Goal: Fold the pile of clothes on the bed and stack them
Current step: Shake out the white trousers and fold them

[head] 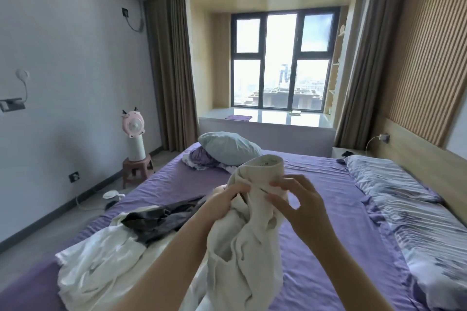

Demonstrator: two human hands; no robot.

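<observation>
Cream garment (249, 240) is held bunched above the bed (323, 209) at 6 o'clock, gripped by left hand (225, 203), pinched by right hand (294, 199) near its collar. Judged soft, light, floppy; best taken at shoulder seams. Unfolded pile (108, 242) lies at 8 o'clock.

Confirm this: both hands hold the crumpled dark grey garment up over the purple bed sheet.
Wrong colour. In the head view both hands, left and right, hold a crumpled cream-white garment over the purple bed sheet; the dark grey garment lies on the bed.
</observation>
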